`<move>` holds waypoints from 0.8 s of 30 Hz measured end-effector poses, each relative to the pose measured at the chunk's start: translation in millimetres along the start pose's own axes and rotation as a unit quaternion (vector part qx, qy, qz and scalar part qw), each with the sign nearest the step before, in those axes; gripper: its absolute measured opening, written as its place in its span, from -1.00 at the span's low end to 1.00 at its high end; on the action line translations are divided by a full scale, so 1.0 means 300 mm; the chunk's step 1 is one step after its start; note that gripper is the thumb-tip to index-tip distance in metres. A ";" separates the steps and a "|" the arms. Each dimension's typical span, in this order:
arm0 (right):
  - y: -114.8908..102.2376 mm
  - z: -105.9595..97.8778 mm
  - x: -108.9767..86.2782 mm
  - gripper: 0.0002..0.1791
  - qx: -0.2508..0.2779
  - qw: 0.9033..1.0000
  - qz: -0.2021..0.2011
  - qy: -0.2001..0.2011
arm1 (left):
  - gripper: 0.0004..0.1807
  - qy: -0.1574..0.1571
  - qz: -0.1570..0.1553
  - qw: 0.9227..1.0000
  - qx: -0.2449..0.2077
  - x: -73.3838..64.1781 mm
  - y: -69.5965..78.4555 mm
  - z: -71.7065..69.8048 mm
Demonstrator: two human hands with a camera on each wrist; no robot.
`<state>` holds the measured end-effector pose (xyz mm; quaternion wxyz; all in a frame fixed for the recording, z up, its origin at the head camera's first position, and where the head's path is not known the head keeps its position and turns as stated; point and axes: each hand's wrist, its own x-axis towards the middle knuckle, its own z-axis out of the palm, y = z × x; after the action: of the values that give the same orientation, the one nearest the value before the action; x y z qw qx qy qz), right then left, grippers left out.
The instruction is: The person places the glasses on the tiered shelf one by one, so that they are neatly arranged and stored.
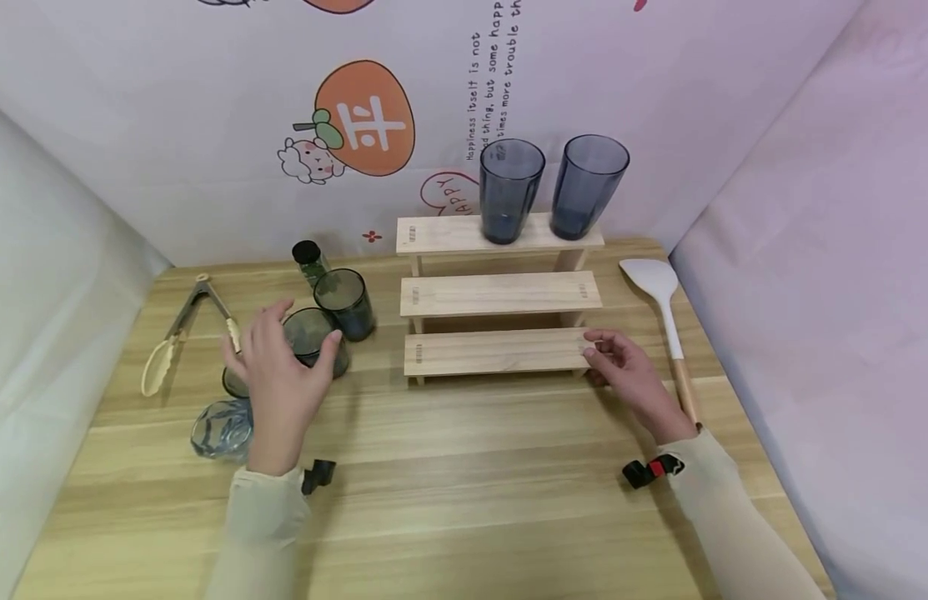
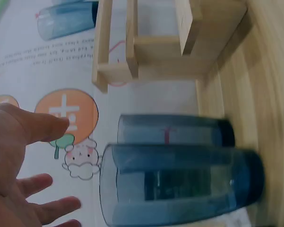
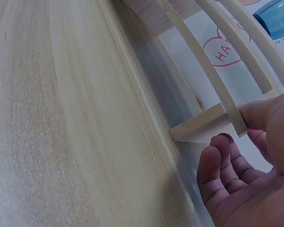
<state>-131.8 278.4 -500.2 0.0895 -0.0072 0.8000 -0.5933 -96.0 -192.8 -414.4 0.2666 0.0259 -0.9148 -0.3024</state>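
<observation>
My left hand (image 1: 279,383) is spread over a dark tinted glass (image 1: 313,333), thumb and fingers apart. In the left wrist view, that hand (image 2: 23,170) is beside the rim of the upright blue-grey glass (image 2: 179,184), with a gap between. A second tinted glass (image 1: 345,304) stands right behind it. My right hand (image 1: 629,375) pinches the right end of the lowest board of a three-step wooden rack (image 1: 501,352). In the right wrist view, the right hand (image 3: 250,161) touches the board end, other fingers curled below. Two tall blue-grey glasses (image 1: 511,192) stand on the top step.
Metal tongs with cream tips (image 1: 182,325) lie at the left. A clear faceted glass (image 1: 222,429) is near the left forearm, with another glass (image 1: 234,382) partly hidden. A black-capped jar (image 1: 309,260) stands behind. A white spatula (image 1: 662,287) with wooden handle lies at the right.
</observation>
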 end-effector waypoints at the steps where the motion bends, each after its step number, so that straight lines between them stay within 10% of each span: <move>1: 0.000 -0.001 0.000 -0.46 0.000 1.000 0.000 -0.001 | -0.23 -0.011 -0.010 1.000 0.008 0.008 -0.007 -0.003; 7: -0.004 0.001 0.004 -0.47 0.002 1.000 -0.005 -0.002 | -0.16 -0.073 -0.039 0.996 0.025 0.021 -0.037 -0.005; 24: 0.010 -0.004 0.010 -0.47 0.009 1.000 -0.001 0.006 | -0.13 -0.127 -0.036 0.989 0.063 0.024 -0.039 0.001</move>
<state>-134.6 280.0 -503.2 0.0840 -0.0036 0.7952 -0.6005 -103.7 -203.7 -417.9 0.1345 0.0371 -0.9569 -0.2546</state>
